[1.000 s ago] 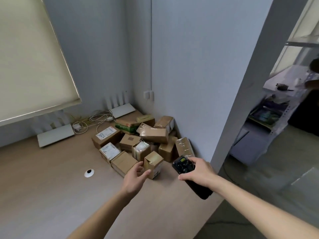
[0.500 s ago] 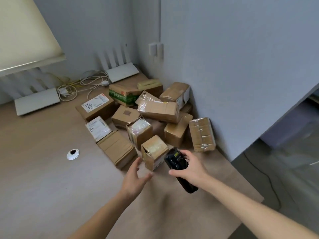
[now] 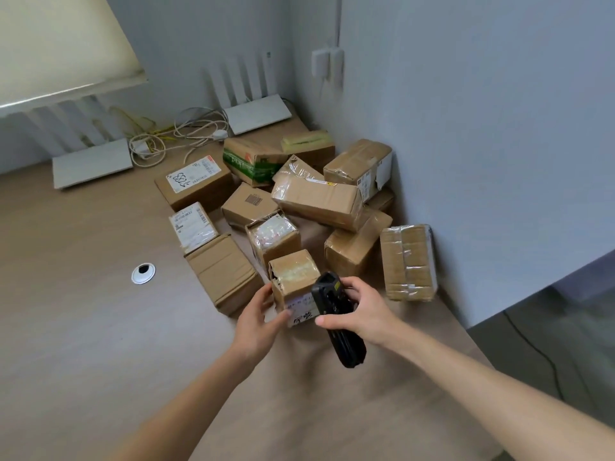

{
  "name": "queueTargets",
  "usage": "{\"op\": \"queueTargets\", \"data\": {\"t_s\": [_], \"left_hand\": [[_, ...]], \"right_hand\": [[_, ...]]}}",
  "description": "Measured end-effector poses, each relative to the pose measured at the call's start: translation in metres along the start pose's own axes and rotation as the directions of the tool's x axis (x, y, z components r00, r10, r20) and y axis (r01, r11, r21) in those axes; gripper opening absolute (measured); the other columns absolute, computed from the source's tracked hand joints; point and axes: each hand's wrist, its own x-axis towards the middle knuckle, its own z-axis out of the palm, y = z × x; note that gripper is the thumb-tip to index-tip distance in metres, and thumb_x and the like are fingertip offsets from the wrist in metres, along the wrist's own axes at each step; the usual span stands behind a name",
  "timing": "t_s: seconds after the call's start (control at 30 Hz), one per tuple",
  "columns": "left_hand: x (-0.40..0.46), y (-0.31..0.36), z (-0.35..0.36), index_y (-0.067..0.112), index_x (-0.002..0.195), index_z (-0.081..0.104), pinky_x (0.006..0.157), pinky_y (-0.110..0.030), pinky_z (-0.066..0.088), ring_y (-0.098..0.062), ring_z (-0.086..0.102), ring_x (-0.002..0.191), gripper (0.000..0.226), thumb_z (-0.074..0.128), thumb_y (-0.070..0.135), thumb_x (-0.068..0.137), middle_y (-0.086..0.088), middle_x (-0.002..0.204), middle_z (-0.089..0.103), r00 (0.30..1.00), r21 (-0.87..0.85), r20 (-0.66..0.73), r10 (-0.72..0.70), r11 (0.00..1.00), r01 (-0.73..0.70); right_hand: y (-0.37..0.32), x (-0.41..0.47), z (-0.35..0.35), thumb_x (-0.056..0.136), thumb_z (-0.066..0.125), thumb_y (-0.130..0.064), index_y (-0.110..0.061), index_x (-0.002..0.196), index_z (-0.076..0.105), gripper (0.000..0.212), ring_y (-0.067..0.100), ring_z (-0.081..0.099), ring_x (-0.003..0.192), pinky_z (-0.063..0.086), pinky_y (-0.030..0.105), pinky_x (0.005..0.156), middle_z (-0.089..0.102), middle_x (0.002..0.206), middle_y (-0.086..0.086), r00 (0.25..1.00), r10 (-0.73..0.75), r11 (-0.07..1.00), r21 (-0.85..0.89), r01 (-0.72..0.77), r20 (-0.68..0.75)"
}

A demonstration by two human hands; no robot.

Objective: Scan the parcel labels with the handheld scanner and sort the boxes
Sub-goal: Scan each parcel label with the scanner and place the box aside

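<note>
At 6 o'clock of the pile, left hand (image 3: 258, 322) fingers pinched the small brown cardboard box (image 3: 294, 282), steadying its label; right hand (image 3: 361, 314) fingers wrapped the black handheld scanner (image 3: 336, 322).

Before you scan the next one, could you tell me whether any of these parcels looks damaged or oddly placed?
Yes. The small box that the left hand grips has a torn, dark gap along its upper left edge. Behind it, the long taped box lies tilted on top of other parcels, and the wrapped box leans against the wall.
</note>
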Motion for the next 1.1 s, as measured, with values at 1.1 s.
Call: {"op": "queueTargets", "data": {"t_s": [1.1], "left_hand": [[-0.307, 0.141, -0.239, 0.034, 0.125, 0.05, 0.065, -0.029, 0.061, -0.025, 0.075, 0.09, 0.067, 0.089, 0.033, 0.071, -0.014, 0.114, 0.065, 0.965, -0.398, -0.11, 0.237, 0.879, -0.262]], "right_hand": [[-0.278, -0.294, 0.081, 0.032, 0.102, -0.056, -0.038, 0.119, 0.055, 0.1, 0.006, 0.069, 0.103, 0.058, 0.023, 0.086, 0.069, 0.116, -0.011, 0.962, -0.27, 0.926, -0.282, 0.249, -0.037]]}}
